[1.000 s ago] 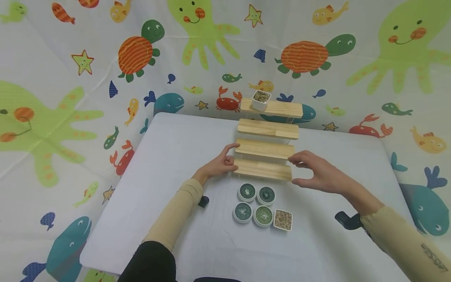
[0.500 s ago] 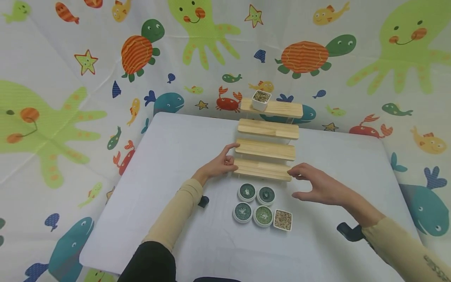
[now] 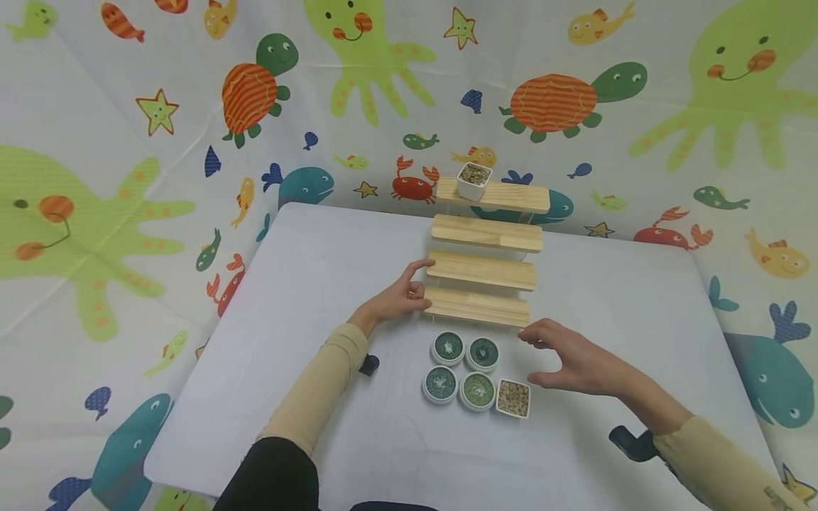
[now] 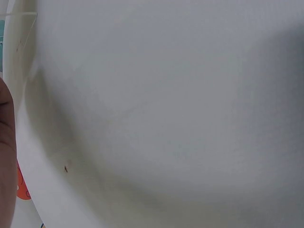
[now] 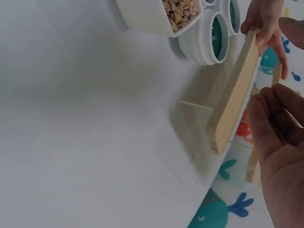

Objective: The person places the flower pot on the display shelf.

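A tiered display rack with wooden shelves (image 3: 481, 271) on clear supports stands at the table's back. My left hand (image 3: 391, 299) is at its left side, index fingertip touching one shelf's end and thumb the lowest shelf's end; the other fingers bend inward. My right hand (image 3: 584, 360) is off the rack's front right corner, thumb and fingers apart in a C shape, nothing between them. Left of it, a white square pot of tan gravel (image 3: 513, 399) stands beside several round white pots with green tops (image 3: 478, 391). Another white square pot (image 3: 473, 182) sits on the top shelf.
A white table (image 3: 307, 277) lies under everything, its rounded back corner at left. Behind hangs a cloth (image 3: 383, 78) printed with sea animals. In the right wrist view, a clear support panel (image 5: 187, 128) slants under the lowest wooden shelf (image 5: 232, 95).
My right hand has come away from the rack's right end and moved toward me, near the square gravel pot. My left hand stays at the rack's left side; the pots have not moved.
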`<action>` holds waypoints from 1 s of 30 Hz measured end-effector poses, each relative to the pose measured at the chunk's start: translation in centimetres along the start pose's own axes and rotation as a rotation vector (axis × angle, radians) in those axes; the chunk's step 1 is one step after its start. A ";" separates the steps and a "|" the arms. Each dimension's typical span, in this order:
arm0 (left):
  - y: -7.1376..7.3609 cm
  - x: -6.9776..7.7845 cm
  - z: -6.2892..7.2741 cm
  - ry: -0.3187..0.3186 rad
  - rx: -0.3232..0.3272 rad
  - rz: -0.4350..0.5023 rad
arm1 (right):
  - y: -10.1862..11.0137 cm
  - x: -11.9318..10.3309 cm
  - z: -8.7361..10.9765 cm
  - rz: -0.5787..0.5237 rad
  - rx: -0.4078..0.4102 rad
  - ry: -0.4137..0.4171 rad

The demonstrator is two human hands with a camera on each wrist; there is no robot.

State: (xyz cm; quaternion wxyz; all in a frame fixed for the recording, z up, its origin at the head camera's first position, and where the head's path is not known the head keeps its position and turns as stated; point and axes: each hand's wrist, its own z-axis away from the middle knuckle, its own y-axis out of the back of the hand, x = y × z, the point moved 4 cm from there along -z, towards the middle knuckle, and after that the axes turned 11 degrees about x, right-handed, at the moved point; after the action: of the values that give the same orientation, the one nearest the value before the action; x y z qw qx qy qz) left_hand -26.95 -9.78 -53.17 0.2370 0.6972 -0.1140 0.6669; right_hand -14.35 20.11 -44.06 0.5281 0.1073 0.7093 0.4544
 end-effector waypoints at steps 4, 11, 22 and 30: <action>-0.1 -0.1 -0.1 0.006 0.003 -0.011 | -1.0 0.2 0.5 -0.013 -0.022 0.000; -0.1 0.0 -0.1 0.004 0.000 0.000 | -2.0 0.3 1.2 -0.019 -0.024 0.016; -0.1 0.0 0.0 0.013 0.000 0.014 | -3.4 0.5 2.1 -0.002 -0.072 -0.021; 0.0 0.0 0.0 0.010 -0.005 0.016 | -3.9 0.4 2.4 -0.001 -0.061 0.008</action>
State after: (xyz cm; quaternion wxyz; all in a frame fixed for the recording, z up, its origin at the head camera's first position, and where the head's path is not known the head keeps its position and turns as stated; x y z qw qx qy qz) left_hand -26.94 -9.74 -53.17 0.2339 0.6922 -0.1200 0.6721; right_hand -11.21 19.50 -47.34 0.5282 0.0890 0.6974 0.4761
